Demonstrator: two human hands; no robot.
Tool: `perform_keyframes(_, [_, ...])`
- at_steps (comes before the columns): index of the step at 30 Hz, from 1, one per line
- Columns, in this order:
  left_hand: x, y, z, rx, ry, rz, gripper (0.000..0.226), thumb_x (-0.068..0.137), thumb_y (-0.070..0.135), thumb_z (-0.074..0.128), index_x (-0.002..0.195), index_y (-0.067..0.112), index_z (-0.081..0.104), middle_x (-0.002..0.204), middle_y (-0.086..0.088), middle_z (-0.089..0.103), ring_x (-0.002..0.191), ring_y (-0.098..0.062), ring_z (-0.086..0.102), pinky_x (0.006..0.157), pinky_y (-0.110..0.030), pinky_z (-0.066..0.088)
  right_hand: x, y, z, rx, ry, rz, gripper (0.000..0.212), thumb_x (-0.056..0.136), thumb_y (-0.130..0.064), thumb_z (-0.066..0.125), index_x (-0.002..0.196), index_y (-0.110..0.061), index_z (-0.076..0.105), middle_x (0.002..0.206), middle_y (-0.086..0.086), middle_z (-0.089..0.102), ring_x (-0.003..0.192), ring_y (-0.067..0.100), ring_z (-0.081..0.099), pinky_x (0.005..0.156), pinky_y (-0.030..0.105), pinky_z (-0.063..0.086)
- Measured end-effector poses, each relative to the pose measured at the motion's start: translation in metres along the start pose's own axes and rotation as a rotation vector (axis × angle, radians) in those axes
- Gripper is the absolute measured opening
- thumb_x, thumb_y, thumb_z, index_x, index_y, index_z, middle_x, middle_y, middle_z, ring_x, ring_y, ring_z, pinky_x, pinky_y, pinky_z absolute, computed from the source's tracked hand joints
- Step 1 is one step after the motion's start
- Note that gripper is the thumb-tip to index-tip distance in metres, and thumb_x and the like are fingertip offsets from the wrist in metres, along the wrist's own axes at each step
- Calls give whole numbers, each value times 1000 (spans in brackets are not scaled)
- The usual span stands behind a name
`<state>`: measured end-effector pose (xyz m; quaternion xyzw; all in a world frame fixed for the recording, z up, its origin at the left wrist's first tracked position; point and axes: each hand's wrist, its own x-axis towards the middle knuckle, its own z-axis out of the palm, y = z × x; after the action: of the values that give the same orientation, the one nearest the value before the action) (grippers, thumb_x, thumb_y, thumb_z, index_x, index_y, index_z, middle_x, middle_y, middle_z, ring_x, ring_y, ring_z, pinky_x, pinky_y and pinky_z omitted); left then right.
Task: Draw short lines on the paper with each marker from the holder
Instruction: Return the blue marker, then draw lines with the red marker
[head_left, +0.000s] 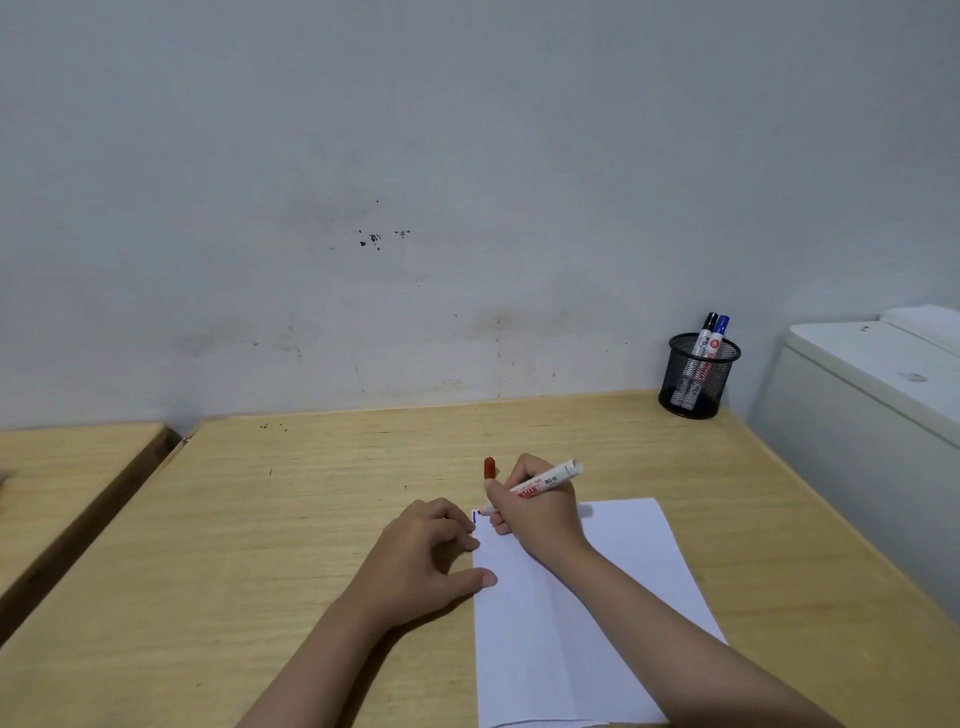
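A white sheet of paper (582, 613) lies on the wooden table (311, 509). My right hand (540, 512) grips an uncapped white marker with red print (550, 477), its tip down at the paper's far left corner beside a short blue line (474, 517). The marker's red cap (489, 468) stands upright on the table just beyond that hand. My left hand (431, 551) rests flat, fingers spread, its thumb and fingertips on the paper's left edge. A black mesh holder (698, 376) at the far right corner holds a black-capped marker (709, 332) and a blue-capped marker (719, 335).
A grey stained wall rises right behind the table. A white box-like appliance (872, 395) stands against the table's right side. A second wooden surface (67, 467) lies to the left, across a narrow gap.
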<state>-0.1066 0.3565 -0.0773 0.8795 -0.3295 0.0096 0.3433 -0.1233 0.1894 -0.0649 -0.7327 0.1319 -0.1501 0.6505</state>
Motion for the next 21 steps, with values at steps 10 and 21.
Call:
perform_keyframes(10, [0,2,-2,41,-8,20,47,61,61,66,91,26,73,102,22,61,100,1,50,87,-25,45,4,2,0,-61,-37,17,27,78,-12,70,62,-12,48,73,26,68,58,18,71,61,41,58])
perform_keyframes(21, [0,0,-2,27,0,23,45,61,60,68,89,25,73,100,23,61,99,1,51,86,-24,45,4,3,-1,-3,-9,32,27,78,-11,71,61,-13,49,62,12,66,50,14,66,53,30,55])
